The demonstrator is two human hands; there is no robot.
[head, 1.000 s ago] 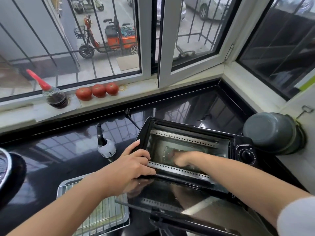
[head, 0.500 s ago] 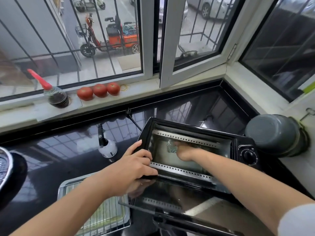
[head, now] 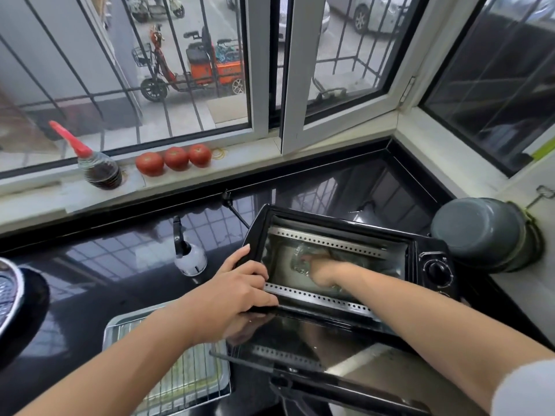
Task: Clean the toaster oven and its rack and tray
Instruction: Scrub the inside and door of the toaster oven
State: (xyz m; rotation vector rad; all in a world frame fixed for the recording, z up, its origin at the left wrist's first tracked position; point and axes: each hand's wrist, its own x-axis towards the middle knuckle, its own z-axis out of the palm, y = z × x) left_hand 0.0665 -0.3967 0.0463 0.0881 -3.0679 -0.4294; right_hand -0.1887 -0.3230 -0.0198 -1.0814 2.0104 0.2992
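Note:
A black toaster oven (head: pixel 426 253) stands on the dark counter, its glass door (head: pixel 300 352) folded down toward me. My left hand (head: pixel 240 283) grips the front left edge of the oven's opening. My right hand (head: pixel 322 270) is deep inside the cavity, pressing a greyish cloth or wipe (head: pixel 300 259) against the back wall; its fingers are blurred and partly hidden. The metal tray (head: pixel 120 328) lies on the counter at the lower left, with the wire rack (head: pixel 192 373) lying on it, partly under my left forearm.
A small white spray bottle (head: pixel 190 259) stands left of the oven. A grey pot (head: pixel 480 235) lies on its side at the right. A sauce bottle (head: pixel 100 169) and three tomatoes (head: pixel 175 159) sit on the windowsill. A round appliance (head: pixel 12 292) is at the left edge.
My right hand has shifted inside the oven, from the lower middle up along the back wall and then slightly right. The left hand keeps its grip on the oven's edge.

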